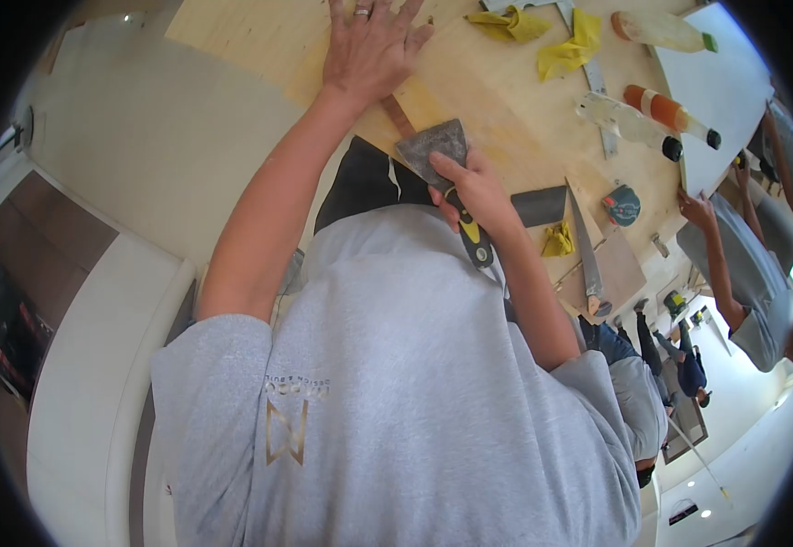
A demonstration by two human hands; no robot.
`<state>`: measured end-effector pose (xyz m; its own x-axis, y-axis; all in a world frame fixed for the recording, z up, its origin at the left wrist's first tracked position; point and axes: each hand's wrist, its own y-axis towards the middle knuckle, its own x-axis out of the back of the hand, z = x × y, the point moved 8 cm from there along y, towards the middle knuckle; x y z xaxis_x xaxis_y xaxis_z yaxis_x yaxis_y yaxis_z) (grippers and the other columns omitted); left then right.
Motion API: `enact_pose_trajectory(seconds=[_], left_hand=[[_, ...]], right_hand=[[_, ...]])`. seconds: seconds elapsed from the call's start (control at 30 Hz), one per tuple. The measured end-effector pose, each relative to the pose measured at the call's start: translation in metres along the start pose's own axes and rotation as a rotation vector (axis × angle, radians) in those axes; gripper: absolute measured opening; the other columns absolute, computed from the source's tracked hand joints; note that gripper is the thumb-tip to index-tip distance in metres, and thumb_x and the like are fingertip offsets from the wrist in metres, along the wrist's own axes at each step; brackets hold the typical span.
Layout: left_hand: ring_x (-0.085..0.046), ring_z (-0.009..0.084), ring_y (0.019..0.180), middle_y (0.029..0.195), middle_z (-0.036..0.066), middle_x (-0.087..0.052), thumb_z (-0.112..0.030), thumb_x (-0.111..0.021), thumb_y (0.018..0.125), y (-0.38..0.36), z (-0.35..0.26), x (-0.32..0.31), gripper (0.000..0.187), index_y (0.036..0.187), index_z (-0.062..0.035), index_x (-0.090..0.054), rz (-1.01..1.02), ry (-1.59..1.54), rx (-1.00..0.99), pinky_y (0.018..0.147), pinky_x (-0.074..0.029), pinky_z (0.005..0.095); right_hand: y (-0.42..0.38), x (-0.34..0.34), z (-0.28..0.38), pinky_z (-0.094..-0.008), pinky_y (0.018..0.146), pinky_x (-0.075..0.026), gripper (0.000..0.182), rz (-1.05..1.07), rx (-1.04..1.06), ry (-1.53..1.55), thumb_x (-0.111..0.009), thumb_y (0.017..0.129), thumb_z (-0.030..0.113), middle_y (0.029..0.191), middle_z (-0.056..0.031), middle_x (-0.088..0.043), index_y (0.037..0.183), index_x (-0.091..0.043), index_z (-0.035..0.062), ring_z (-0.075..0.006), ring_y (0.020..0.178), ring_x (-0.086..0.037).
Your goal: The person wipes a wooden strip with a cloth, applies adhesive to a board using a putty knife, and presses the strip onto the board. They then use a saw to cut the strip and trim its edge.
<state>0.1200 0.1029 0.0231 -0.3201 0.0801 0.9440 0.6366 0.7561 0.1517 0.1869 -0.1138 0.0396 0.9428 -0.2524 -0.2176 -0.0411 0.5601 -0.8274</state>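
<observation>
Left hand [366, 56] pressed flat, fingers spread, on the wooden worktop [497, 77], while the right hand [476, 193] grips a yellow-and-black scraper [436, 151], its broad grey blade at the near edge! Off to the right, a handsaw [587, 251] lies near that edge, an orange-filled bottle [659, 108] by the right edge.

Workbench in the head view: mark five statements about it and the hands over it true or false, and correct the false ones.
1. The left hand rests on the wooden surface. True.
2. The right hand grips the handsaw. False: it holds a wide-bladed scraper; the handsaw lies apart from both hands.
3. The ring is on the left hand. True.
4. The bottle with orange liquid has a green cap. False: its cap is black.
5. The scraper's handle is black and yellow. True.
</observation>
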Motion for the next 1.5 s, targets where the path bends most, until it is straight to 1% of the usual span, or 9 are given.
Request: enact_pose_trajectory(seconds=[0.2,0.3,0.6,0.8,0.9,1.1,1.3,1.4,1.5], left_hand=[[-0.027,0.046,0.166,0.177,0.021,-0.034,-0.044,-0.056,0.11,0.003,0.002,0.001,0.075,0.176,-0.0175,-0.033,-0.007,-0.017,0.005,0.131,-0.018,0.075],[-0.028,0.046,0.165,0.177,0.021,-0.035,-0.044,-0.056,0.11,0.002,0.0,0.001,0.075,0.177,-0.0175,-0.033,-0.025,-0.013,-0.005,0.131,-0.018,0.0745],[-0.031,0.0449,0.165,0.175,0.024,-0.038,-0.044,-0.057,0.11,0.0,0.001,0.0,0.076,0.176,-0.0151,-0.033,-0.069,-0.013,-0.027,0.131,-0.02,0.0735],[-0.032,0.0453,0.164,0.173,0.024,-0.041,-0.044,-0.057,0.111,0.0,0.003,0.001,0.074,0.175,-0.0135,-0.036,-0.076,-0.025,-0.029,0.13,-0.021,0.0733],[-0.032,0.0452,0.164,0.173,0.024,-0.041,-0.044,-0.056,0.111,0.0,0.003,0.001,0.072,0.174,-0.0133,-0.037,-0.063,-0.042,-0.009,0.13,-0.021,0.0727],[-0.032,0.0452,0.164,0.173,0.024,-0.043,-0.044,-0.057,0.111,0.0,0.002,0.004,0.072,0.173,-0.0125,-0.039,-0.049,-0.043,-0.007,0.13,-0.022,0.072],[-0.032,0.0452,0.164,0.172,0.024,-0.043,-0.044,-0.058,0.11,0.0,0.003,0.002,0.073,0.173,-0.0118,-0.039,-0.088,-0.026,-0.015,0.13,-0.023,0.0719],[-0.032,0.0452,0.164,0.173,0.024,-0.043,-0.045,-0.058,0.11,-0.002,0.002,0.002,0.073,0.173,-0.0119,-0.039,-0.09,-0.028,-0.021,0.13,-0.023,0.072],[-0.032,0.0447,0.164,0.173,0.024,-0.042,-0.045,-0.057,0.11,0.001,0.005,0.002,0.074,0.173,-0.0117,-0.038,-0.087,-0.022,-0.021,0.13,-0.023,0.0718]], right_hand=[[-0.02,0.008,-0.012,-0.0331,0.037,-0.046,0.022,-0.021,-0.07,0.025,-0.062,0.112,0.022,0.071,-0.0083,-0.064,0.119,-0.052,0.0034,-0.0166,0.042,-0.055],[0.007,-0.003,0.004,-0.0338,0.036,-0.045,0.022,0.05,-0.024,-0.012,-0.062,0.111,0.02,0.071,-0.009,-0.064,0.12,-0.052,0.0032,-0.017,0.041,-0.055],[0.006,-0.007,0.008,-0.033,0.037,-0.044,0.022,0.074,0.011,-0.073,-0.062,0.111,0.021,0.069,-0.0096,-0.063,0.119,-0.052,0.0029,-0.0174,0.04,-0.054],[0.013,-0.017,0.011,-0.0341,0.037,-0.044,0.023,-0.003,0.038,-0.085,-0.061,0.113,0.024,0.07,-0.0099,-0.063,0.12,-0.053,0.0034,-0.0174,0.04,-0.053],[-0.008,-0.003,-0.007,-0.0346,0.037,-0.044,0.024,-0.022,-0.088,-0.024,-0.061,0.113,0.024,0.072,-0.0106,-0.064,0.121,-0.052,0.0032,-0.0177,0.041,-0.054],[0.02,-0.026,0.011,-0.0346,0.037,-0.044,0.023,-0.057,0.048,-0.108,-0.058,0.114,0.025,0.068,-0.0112,-0.063,0.123,-0.053,0.0046,-0.018,0.04,-0.055],[-0.003,-0.014,0.001,-0.0362,0.038,-0.047,0.033,-0.094,-0.059,-0.1,-0.053,0.117,0.034,0.064,-0.012,-0.063,0.114,-0.052,0.0011,-0.0184,0.039,-0.054],[0.026,-0.029,0.016,-0.037,0.037,-0.047,0.038,-0.081,0.027,-0.149,-0.049,0.118,0.037,0.063,-0.0121,-0.062,0.109,-0.053,-0.0004,-0.0194,0.039,-0.054],[0.023,-0.027,0.008,-0.0378,0.036,-0.047,0.041,-0.04,-0.035,-0.109,-0.049,0.119,0.038,0.065,-0.0135,-0.063,0.107,-0.054,-0.001,-0.0204,0.038,-0.054]])
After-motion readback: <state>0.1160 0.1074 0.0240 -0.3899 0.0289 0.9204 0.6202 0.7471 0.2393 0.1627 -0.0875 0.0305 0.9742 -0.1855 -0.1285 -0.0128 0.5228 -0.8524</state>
